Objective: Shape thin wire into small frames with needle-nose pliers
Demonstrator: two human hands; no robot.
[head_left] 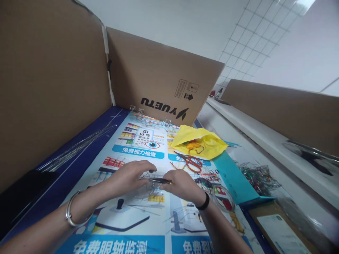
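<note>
My right hand (178, 182) is closed around a pair of small pliers (159, 180), whose dark, slim jaws point left; the handles are hidden in the palm. Opposite it, my left hand (135, 174) curls with thumb and fingers about a piece of thin, bent wire (152, 174) at the jaw tips. How firmly the fingers pinch this wire is hard to see. Beyond the right hand lie red-handled scissors (194, 164), their blades toward the upper left. Behind them rests a yellow bag (198, 141) with orange thread at its mouth.
Cardboard panels (159, 77) stand at the back and left. A bundle of straight wires (76, 148) lies on the left. Tangled wire pieces (259, 178) lie on the right, near a cardboard box (280, 225). A printed poster (124, 208) covers the table.
</note>
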